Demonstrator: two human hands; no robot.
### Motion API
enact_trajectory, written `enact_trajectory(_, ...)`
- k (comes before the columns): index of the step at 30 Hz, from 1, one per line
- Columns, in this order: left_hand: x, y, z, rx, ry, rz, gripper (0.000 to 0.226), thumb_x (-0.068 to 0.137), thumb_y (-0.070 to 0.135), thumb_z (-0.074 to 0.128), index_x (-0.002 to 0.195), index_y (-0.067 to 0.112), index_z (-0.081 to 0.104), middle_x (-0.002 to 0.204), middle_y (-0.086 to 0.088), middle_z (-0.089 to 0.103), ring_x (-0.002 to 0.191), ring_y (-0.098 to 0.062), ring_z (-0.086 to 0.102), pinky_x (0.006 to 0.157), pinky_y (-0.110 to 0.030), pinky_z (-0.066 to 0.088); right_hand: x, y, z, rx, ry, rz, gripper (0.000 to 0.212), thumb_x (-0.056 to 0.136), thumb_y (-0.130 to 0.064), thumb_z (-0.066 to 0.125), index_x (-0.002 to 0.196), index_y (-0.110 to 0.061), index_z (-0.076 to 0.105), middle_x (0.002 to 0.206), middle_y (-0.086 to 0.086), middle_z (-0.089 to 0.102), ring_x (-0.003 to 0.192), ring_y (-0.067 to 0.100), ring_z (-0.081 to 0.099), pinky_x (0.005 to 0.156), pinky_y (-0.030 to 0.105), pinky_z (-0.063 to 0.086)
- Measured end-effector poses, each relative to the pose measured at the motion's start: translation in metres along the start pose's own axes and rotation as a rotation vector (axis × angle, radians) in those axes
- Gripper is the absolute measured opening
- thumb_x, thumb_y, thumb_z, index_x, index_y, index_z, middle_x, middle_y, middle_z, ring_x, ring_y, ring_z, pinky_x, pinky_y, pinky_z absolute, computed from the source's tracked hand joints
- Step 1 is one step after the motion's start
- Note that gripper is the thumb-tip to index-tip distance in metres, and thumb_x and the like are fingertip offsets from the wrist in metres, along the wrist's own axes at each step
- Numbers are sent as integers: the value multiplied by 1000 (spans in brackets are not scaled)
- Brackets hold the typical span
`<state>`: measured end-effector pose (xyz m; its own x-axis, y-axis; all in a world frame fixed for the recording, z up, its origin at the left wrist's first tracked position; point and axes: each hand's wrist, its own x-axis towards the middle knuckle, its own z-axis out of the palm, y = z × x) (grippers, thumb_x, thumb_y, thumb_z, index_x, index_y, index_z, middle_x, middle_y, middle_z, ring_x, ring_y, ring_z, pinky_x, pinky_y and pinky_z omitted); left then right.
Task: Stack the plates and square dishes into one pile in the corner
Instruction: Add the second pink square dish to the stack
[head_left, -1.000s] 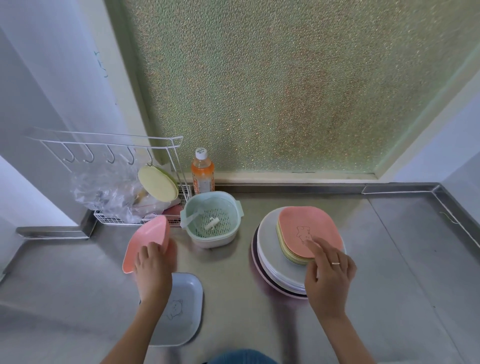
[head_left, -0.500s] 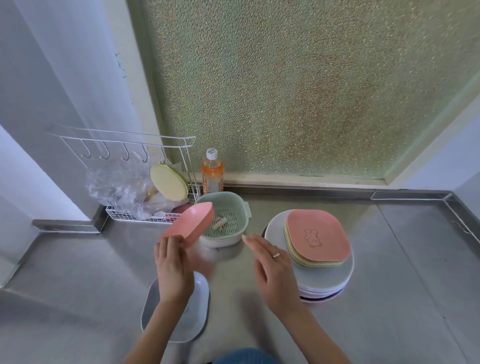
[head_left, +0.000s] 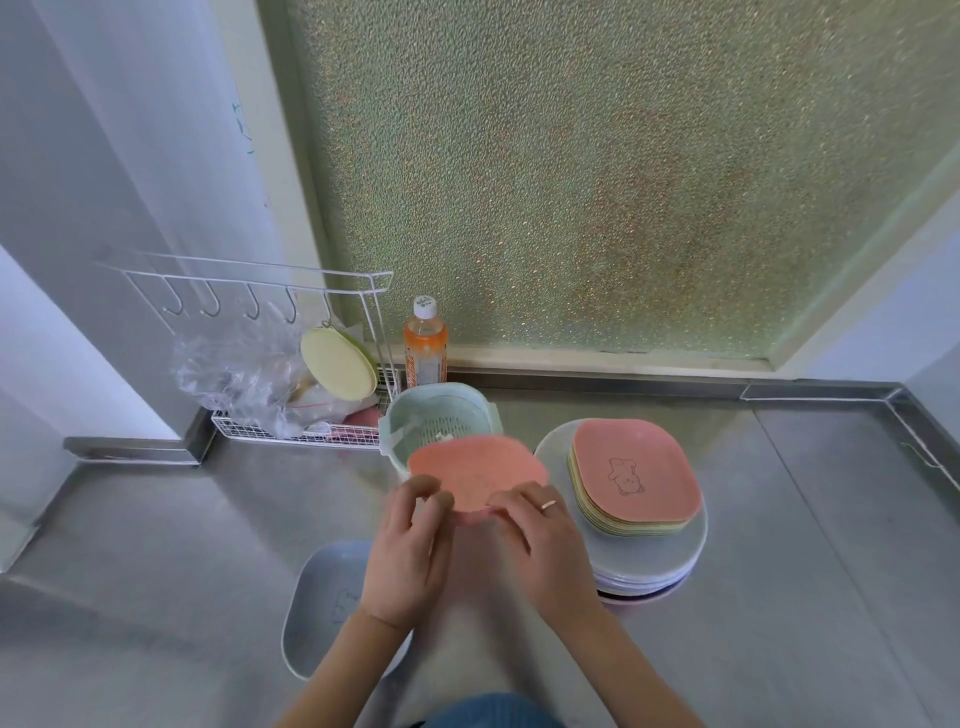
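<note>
A pink square dish (head_left: 475, 474) hangs above the steel counter, held at its near edge by both my left hand (head_left: 410, 551) and my right hand (head_left: 545, 551). To the right stands the pile: round grey-white plates (head_left: 670, 561) at the bottom and several square dishes on them, topped by a pink square dish with an animal drawing (head_left: 634, 470). A grey-blue square dish (head_left: 327, 603) lies flat on the counter below my left hand, partly hidden by my forearm.
A mint green strainer bowl (head_left: 436, 415) stands just behind the held dish. Behind it are an orange bottle (head_left: 426, 345) and a white wire rack (head_left: 291, 364) with a plastic bag and a yellow-green lid. Frosted glass forms the back wall.
My left hand has carried the pink dish from the left toward the middle. My right hand left the pile, came across, and now grips the same dish.
</note>
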<state>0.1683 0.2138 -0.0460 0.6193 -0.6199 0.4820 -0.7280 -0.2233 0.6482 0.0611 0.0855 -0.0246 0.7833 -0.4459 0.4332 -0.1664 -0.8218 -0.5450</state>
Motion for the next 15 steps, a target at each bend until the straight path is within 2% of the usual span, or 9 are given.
enact_trajectory(3, -4, -6, -1, 35, -12, -77, 37, 87, 31, 46, 121, 17, 44, 127, -3, 42, 118, -18, 44, 99, -26, 36, -1, 9, -9, -88, 118, -45, 12, 87, -23, 54, 93, -20, 63, 92, -3, 61, 85, 18, 51, 74, 23, 40)
enact_trajectory(6, -8, -20, -2, 106, -26, -246, 52, 83, 40, 44, 127, 12, 42, 128, -8, 45, 118, -22, 45, 99, -35, 39, -2, 28, -23, -170, 256, 65, 19, 86, -24, 54, 91, -14, 69, 93, 4, 66, 89, 25, 55, 84, 31, 38)
enact_trajectory(8, -16, -29, -2, 191, -78, -370, 52, 80, 46, 41, 118, 12, 47, 119, -7, 50, 109, -28, 53, 92, -41, 42, -4, 44, -38, -174, 310, 151, 24, 86, -26, 52, 90, -10, 70, 92, 6, 66, 90, 25, 55, 86, 34, 38)
enact_trajectory(12, -35, -45, 0, 357, -169, -466, 45, 75, 52, 36, 94, 15, 55, 96, -4, 55, 92, -30, 56, 77, -40, 44, -16, 74, -66, -183, 311, 256, 25, 84, -28, 51, 85, -10, 68, 90, 6, 64, 91, 21, 50, 86, 22, 35)
enact_trajectory(15, -40, -53, 3, 442, -303, -513, 32, 80, 49, 52, 87, 18, 54, 89, -1, 56, 91, -29, 55, 74, -35, 37, -28, 88, -71, -349, 237, 379, 20, 81, -32, 53, 85, -17, 67, 90, 3, 66, 90, 30, 56, 77, 36, 38)
